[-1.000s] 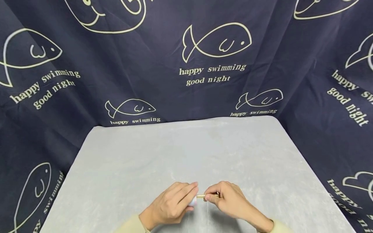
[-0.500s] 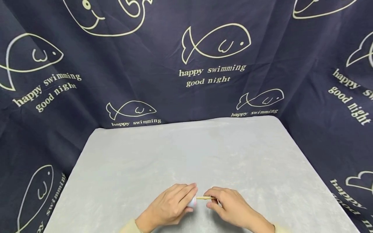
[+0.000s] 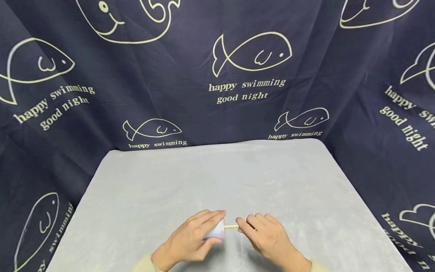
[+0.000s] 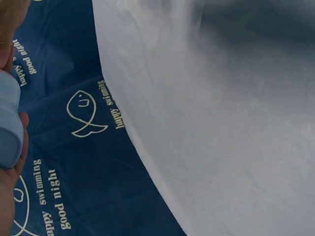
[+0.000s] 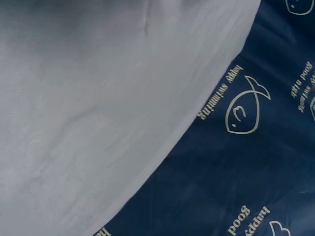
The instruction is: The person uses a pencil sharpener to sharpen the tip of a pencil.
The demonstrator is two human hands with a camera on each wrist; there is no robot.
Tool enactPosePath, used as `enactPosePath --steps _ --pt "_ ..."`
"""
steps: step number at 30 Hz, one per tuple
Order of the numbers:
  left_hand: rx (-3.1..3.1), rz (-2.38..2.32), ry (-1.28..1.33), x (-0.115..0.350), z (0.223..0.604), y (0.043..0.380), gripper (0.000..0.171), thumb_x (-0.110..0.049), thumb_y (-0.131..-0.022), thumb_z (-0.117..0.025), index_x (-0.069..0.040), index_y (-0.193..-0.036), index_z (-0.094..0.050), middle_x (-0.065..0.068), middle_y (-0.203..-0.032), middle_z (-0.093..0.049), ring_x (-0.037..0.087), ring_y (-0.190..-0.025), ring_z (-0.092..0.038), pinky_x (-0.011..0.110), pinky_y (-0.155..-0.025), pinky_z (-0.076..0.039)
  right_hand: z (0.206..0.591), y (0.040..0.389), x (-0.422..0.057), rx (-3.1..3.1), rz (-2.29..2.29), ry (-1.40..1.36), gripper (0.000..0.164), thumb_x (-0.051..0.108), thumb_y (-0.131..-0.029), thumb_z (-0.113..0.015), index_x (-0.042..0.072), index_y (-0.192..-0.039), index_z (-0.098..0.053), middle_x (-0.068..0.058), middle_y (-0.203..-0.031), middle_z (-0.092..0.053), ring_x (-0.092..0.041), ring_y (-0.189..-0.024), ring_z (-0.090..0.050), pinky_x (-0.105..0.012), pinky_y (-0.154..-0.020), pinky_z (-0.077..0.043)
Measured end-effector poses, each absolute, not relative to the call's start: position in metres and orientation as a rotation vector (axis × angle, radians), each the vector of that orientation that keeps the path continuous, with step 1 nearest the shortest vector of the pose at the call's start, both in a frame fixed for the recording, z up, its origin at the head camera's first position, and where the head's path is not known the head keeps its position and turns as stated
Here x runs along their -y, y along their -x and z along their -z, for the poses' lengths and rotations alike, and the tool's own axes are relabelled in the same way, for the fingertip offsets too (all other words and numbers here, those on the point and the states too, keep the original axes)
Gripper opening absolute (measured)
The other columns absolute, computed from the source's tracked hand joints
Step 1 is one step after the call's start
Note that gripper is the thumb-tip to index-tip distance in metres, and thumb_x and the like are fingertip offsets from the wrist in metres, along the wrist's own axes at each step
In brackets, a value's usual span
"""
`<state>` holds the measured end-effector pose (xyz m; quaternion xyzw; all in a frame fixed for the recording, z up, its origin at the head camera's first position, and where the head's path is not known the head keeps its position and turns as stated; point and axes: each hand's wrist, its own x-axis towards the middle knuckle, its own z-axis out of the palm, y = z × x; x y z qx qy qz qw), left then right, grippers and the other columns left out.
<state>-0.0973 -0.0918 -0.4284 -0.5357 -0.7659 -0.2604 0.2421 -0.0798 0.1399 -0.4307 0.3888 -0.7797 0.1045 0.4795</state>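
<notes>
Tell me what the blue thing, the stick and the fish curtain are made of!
The blue thing looks like smooth plastic: even colour, rounded edges. The stick may be wood, being pale yellow; finish too small to tell. The fish curtain seems matt cloth: soft folds.

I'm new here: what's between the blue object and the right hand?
In the head view, a thin, pale stick reaches to the right hand.
</notes>
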Motion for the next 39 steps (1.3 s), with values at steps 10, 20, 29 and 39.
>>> enactPosePath --steps 10,20,29,39 --pt "1.909 0.546 1.43 0.082 0.444 0.088 0.048 -0.03 -0.102 -0.038 0.011 -0.121 -0.056 0.017 -0.112 -0.065 0.017 -0.087 -0.062 0.027 -0.079 -0.051 0.43 0.066 -0.152 2.596 -1.29 -1.023 0.017 0.022 -0.094 -0.059 0.019 -0.083 -0.071 0.012 -0.058 -0.049 0.011 -0.049 -0.028 -0.009 -0.043 -0.027" --pt "1.714 0.206 1.507 0.079 0.44 0.081 0.042 -0.021 -0.104 -0.033 0.005 -0.107 -0.065 0.015 -0.105 -0.069 0.016 -0.084 -0.063 0.023 -0.073 -0.051 0.433 0.077 -0.162 2.805 -2.632 -0.764 0.034 0.011 -0.093 -0.055 -0.022 -0.087 -0.059 0.014 -0.051 -0.039 -0.001 -0.043 -0.021 -0.017 -0.04 -0.019" --pt "1.654 0.135 1.524 0.077 0.439 0.083 0.028 -0.002 -0.099 -0.039 0.002 -0.107 -0.065 0.014 -0.105 -0.069 0.019 -0.085 -0.065 0.025 -0.075 -0.053 0.444 0.069 -0.162 2.803 -2.519 -0.719 0.032 0.014 -0.094 -0.055 -0.017 -0.09 -0.062 0.014 -0.053 -0.039 0.0 -0.044 -0.024 -0.017 -0.039 -0.022" --pt "1.898 0.471 1.384 0.078 0.442 0.095 0.042 -0.025 -0.103 -0.039 0.008 -0.118 -0.059 0.017 -0.115 -0.065 0.02 -0.095 -0.063 0.029 -0.082 -0.051 0.444 0.061 -0.153 2.398 -0.796 -0.906 0.012 0.018 -0.094 -0.06 0.016 -0.102 -0.068 0.016 -0.078 -0.055 0.004 -0.061 -0.04 -0.01 -0.055 -0.033"
